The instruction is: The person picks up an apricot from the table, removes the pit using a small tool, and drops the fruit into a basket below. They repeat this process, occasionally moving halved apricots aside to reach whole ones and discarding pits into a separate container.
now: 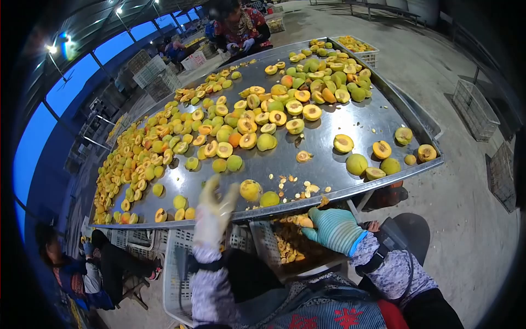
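My left hand (217, 205), in a pale glove, is raised at the table's near edge. Its fingers are spread and somewhat blurred, and nothing shows in them. Just right of it lie a yellow peach (250, 190) and a greener peach (269, 199). My right hand (335, 231), in a teal striped glove, is closed below the metal rim. An orange peach piece (304, 221) shows between its thumb and fingers, partly hidden. Beneath is a crate (265, 241) with peach scraps (287, 249). Small pale scraps (308, 191) lie on the table near this hand.
The metal table (329, 156) bears many halved peaches (247, 141), heaped left and far. A raised rim (392, 183) edges it. A white crate (178, 263) stands by my left knee. One person (241, 27) works opposite; another (82, 268) sits at left. Crates (475, 109) stand at right.
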A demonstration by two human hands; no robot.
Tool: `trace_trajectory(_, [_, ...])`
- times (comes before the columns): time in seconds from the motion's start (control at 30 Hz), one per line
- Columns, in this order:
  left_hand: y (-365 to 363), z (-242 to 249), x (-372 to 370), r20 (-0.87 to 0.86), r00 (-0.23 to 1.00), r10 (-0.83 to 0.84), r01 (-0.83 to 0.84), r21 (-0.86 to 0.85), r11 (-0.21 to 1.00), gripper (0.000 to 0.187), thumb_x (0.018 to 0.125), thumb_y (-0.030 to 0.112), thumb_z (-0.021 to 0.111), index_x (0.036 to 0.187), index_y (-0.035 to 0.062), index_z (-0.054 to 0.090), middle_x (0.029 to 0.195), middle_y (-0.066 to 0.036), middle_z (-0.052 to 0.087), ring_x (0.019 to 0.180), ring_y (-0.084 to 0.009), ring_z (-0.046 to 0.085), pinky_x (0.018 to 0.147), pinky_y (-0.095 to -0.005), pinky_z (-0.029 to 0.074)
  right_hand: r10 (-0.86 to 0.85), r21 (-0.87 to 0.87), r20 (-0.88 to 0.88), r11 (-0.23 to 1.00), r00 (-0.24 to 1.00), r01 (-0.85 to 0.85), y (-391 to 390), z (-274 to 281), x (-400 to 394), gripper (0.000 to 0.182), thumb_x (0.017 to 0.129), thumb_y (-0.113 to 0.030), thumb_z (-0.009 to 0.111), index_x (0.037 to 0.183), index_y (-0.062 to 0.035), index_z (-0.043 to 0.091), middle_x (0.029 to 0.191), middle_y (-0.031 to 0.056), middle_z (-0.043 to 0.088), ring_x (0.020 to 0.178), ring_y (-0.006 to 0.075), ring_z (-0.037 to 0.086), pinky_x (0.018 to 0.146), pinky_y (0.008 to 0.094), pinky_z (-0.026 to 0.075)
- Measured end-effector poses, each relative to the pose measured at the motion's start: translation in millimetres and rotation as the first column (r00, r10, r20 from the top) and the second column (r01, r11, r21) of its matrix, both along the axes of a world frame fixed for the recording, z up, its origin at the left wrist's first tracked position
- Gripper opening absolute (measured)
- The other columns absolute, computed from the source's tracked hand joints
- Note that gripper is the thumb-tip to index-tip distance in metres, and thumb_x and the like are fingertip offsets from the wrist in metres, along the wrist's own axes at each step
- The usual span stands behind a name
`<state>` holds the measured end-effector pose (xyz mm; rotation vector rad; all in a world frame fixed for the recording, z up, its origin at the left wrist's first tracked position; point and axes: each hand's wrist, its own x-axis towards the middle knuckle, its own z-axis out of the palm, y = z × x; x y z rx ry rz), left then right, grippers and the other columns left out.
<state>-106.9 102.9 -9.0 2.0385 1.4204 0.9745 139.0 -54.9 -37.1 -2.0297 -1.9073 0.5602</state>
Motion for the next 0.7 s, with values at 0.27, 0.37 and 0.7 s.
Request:
trace_trajectory(0.27, [32,-10,69,0.52,0.844,-0.132,0.389,-0.424,0.818,0.048,0.089,0.018,0.07,0.129,-0.0033,0.055,0.101,-0.006,0.066,0.088,-0.0184,0.065,0.078,-0.0274,0.053,-0.063,0.247,-0.216,0.962,0.974,0.116,5,-3,5,0.035,0.091,-0.041,0.062,0.098,-0.0069,0.063,0.077,0.0177,0.068,0.073,0.0368,0.068,0.065,0.0476,0.054])
trace_trajectory(0.37, [-12,13,86,0.955,0.281,0.095,0.705,-0.273,0.655,0.048,0.095,0.022,0.064,0.131,-0.0053,0.051,0.112,-0.017,0.064,0.1,-0.0267,0.063,0.087,-0.0402,0.055,-0.072,0.326,-0.352,0.925,0.933,0.195,12,5,-1,0.033,0.093,-0.039,0.061,0.098,-0.0063,0.061,0.076,0.0185,0.067,0.072,0.0384,0.067,0.063,0.0489,0.053])
trace_trajectory(0.7, [-50,-25,116,0.953,0.294,0.073,0.526,-0.226,0.82,0.037,0.097,0.035,0.059,0.115,0.0025,0.061,0.112,-0.015,0.063,0.105,-0.0309,0.064,0.096,-0.0481,0.052,-0.111,0.335,-0.31,0.917,0.944,0.218,24,2,-14,0.029,0.095,-0.035,0.059,0.095,-0.0059,0.059,0.072,0.0179,0.063,0.067,0.0381,0.065,0.058,0.0485,0.051])
